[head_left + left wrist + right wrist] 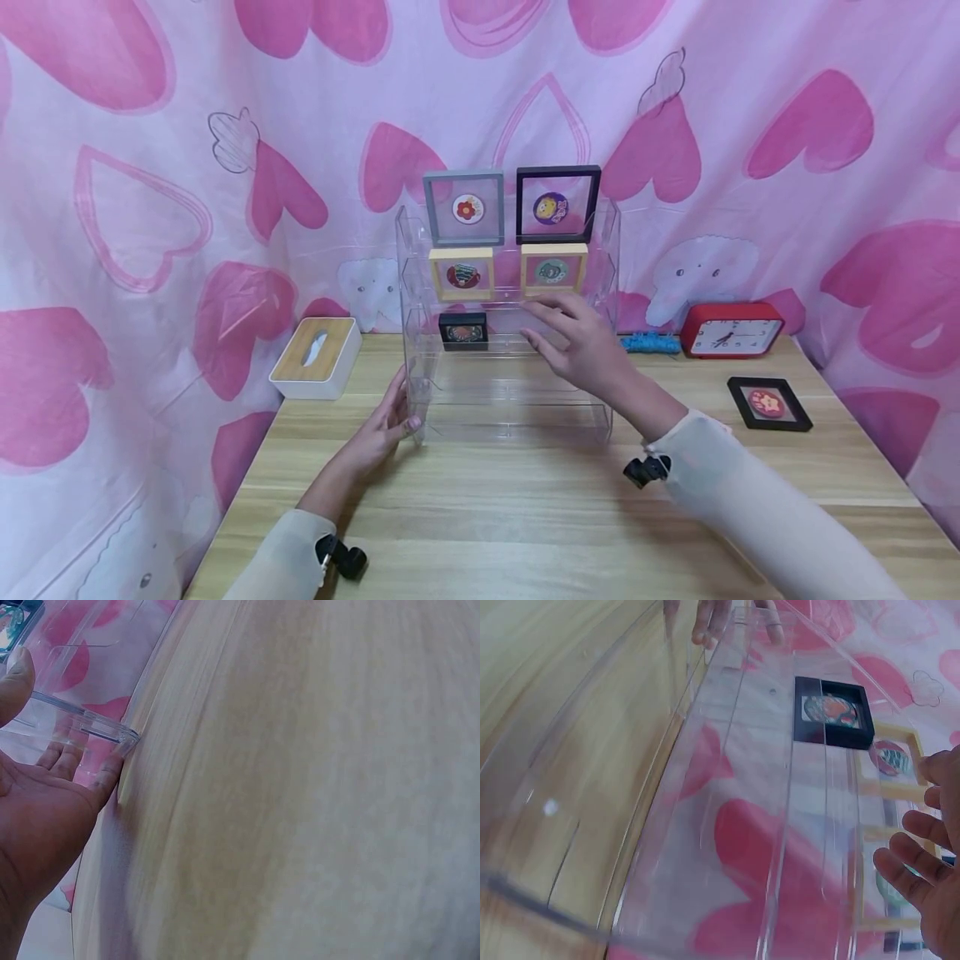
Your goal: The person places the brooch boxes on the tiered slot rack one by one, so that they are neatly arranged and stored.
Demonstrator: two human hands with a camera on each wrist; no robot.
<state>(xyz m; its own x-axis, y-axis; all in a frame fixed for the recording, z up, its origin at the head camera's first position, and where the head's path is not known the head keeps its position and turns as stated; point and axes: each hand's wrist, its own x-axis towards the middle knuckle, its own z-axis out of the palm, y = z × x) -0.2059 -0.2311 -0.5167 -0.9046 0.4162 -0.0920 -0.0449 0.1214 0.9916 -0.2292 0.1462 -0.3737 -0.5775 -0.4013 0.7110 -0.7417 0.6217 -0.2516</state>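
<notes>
A clear tiered display rack (510, 387) stands on the table and bears several small frames. My left hand (381, 429) holds its left side near the bottom, thumb at the front edge and fingers on the outer side; in the left wrist view the hand (56, 802) lies by the clear corner. Just below the right wooden frame (553, 248), my right hand (581, 342) hovers before the rack, thumb and fingers apart, holding nothing. Left of it are another wooden frame (462, 296) and, one tier lower, a small black frame (463, 343). A grey frame (465, 242) and a larger black frame (558, 170) fill the top tier.
A tissue box (341, 367) with a wooden lid stands left of the rack. To the right are a blue fuzzy item (649, 342), a red clock (731, 329) and a black frame (770, 423) lying flat. A heart-patterned curtain (285, 75) hangs behind the table (525, 525).
</notes>
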